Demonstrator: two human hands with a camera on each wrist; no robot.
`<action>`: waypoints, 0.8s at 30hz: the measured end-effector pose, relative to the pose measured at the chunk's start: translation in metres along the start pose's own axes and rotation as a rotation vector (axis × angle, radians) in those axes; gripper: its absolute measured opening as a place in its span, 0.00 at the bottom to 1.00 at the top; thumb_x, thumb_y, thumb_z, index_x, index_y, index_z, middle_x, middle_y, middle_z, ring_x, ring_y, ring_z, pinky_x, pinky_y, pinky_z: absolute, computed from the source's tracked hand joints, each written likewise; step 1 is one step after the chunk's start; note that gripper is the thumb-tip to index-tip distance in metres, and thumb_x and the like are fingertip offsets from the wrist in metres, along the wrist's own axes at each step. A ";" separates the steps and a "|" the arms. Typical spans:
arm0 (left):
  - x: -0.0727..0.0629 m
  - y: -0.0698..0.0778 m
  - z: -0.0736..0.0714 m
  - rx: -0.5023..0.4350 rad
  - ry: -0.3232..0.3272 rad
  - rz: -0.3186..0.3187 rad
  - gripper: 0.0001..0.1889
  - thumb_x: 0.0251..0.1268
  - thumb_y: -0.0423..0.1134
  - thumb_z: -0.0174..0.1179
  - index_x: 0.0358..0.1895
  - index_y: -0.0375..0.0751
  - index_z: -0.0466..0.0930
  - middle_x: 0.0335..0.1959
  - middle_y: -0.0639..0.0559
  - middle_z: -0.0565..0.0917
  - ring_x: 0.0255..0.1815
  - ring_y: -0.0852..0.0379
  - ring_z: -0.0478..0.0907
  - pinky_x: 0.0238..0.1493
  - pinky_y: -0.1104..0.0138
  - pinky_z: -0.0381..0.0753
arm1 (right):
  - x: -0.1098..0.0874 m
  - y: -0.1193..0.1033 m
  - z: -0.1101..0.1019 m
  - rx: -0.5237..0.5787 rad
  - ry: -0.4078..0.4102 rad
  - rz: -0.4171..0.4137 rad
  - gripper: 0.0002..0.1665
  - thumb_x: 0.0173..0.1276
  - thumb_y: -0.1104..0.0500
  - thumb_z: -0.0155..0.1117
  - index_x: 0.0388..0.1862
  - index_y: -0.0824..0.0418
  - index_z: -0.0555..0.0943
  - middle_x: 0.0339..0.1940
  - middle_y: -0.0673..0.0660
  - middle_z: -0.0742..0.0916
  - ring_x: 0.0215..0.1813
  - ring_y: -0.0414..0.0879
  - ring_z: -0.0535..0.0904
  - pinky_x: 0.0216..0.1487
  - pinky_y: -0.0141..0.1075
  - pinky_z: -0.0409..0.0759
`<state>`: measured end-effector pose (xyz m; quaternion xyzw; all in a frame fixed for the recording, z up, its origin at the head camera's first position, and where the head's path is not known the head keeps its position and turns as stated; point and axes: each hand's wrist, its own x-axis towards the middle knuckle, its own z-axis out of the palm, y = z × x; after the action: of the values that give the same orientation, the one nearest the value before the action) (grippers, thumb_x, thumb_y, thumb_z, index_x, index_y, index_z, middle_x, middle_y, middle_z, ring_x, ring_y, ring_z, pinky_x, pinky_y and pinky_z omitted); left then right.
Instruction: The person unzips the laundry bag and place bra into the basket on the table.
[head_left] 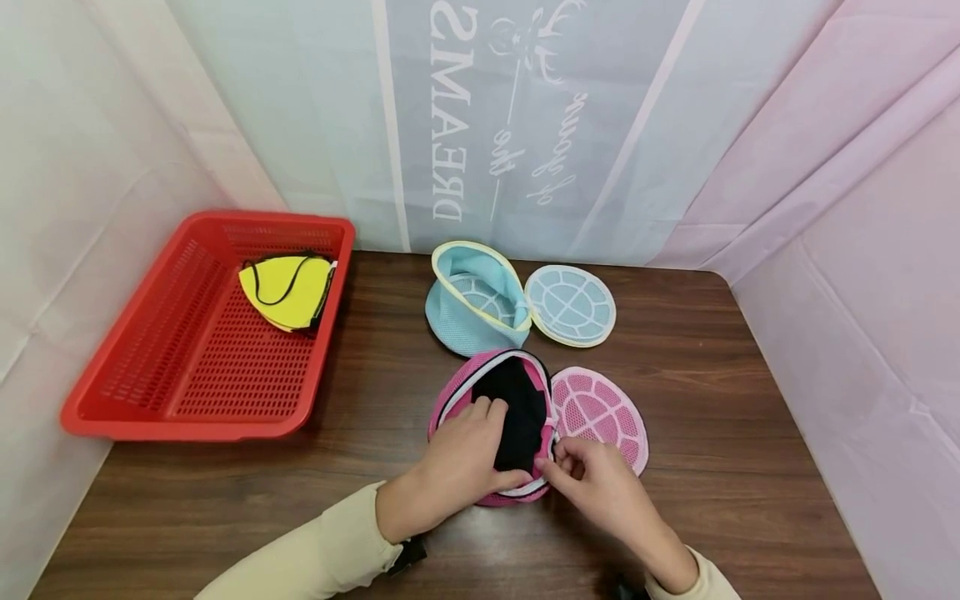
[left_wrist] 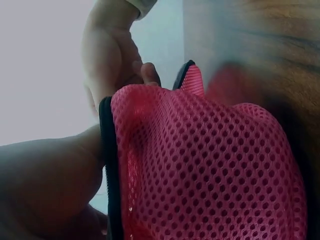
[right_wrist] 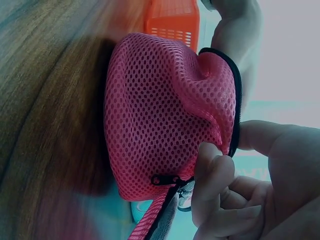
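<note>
A pink mesh pouch [head_left: 459, 398] lies open on the wooden table [head_left: 750, 375], with a black garment [head_left: 516, 410] inside it. Its round pink lid [head_left: 602, 413] is folded out to the right. My left hand [head_left: 459, 460] grips the pouch's left rim, fingers curled over the edge and thumb against the black garment. My right hand [head_left: 588, 473] pinches the near right rim where the lid joins. In the right wrist view the fingers [right_wrist: 216, 172] and thumb pinch the black zip edge of the pouch [right_wrist: 160, 110], close to the zip pull [right_wrist: 165, 179]. The left wrist view is filled by the pink mesh [left_wrist: 210, 170].
A blue mesh pouch [head_left: 474, 304] with its lid [head_left: 570, 306] open lies just behind the pink one. A red plastic basket [head_left: 187, 367] at the left holds a yellow item with a black strap [head_left: 288, 290]. Curtain-like sheets wall in the table at the back and both sides.
</note>
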<state>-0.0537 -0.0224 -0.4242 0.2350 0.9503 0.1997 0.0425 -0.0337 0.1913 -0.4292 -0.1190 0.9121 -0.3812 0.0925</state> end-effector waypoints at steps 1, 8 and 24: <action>0.001 0.001 0.001 0.015 -0.002 -0.001 0.45 0.48 0.66 0.75 0.57 0.34 0.71 0.47 0.42 0.79 0.45 0.51 0.80 0.43 0.59 0.86 | 0.000 0.000 0.000 -0.003 -0.003 -0.007 0.19 0.67 0.49 0.73 0.21 0.47 0.76 0.15 0.40 0.73 0.20 0.33 0.68 0.20 0.29 0.68; 0.002 0.003 0.008 0.088 0.016 0.004 0.40 0.50 0.62 0.75 0.56 0.35 0.72 0.45 0.42 0.80 0.43 0.49 0.80 0.38 0.58 0.86 | 0.000 0.000 -0.001 -0.022 -0.016 -0.032 0.19 0.69 0.49 0.72 0.20 0.47 0.75 0.15 0.38 0.72 0.19 0.32 0.66 0.19 0.29 0.66; 0.002 -0.001 0.007 0.040 0.073 0.015 0.17 0.63 0.43 0.64 0.45 0.31 0.76 0.35 0.43 0.81 0.34 0.50 0.81 0.35 0.60 0.86 | -0.002 0.001 -0.002 -0.072 -0.009 -0.026 0.20 0.67 0.56 0.72 0.19 0.46 0.73 0.15 0.38 0.71 0.19 0.31 0.65 0.20 0.28 0.64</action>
<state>-0.0550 -0.0196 -0.4310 0.2354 0.9532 0.1895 0.0017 -0.0324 0.1939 -0.4289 -0.1359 0.9231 -0.3490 0.0870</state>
